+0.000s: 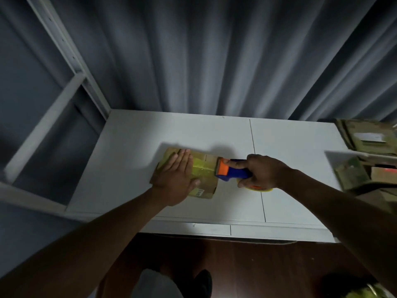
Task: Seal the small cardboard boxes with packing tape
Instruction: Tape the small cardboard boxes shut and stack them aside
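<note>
Small brown cardboard box (pixel 204 181) lies flat at frame centre, yellowish tape strip across its top, label on near side. Blue-and-orange tape dispenser (pixel 231 169) touches its right edge, yellowish roll below.

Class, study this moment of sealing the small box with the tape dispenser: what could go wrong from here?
1. The left hand lies flat on the cardboard box, fingers beside the yellowish tape strip; the dispenser's cutting edge could nick them.
2. The tape dispenser, gripped by the right hand, sits at the box's right edge; a pull could slide the box on the white table.
</note>
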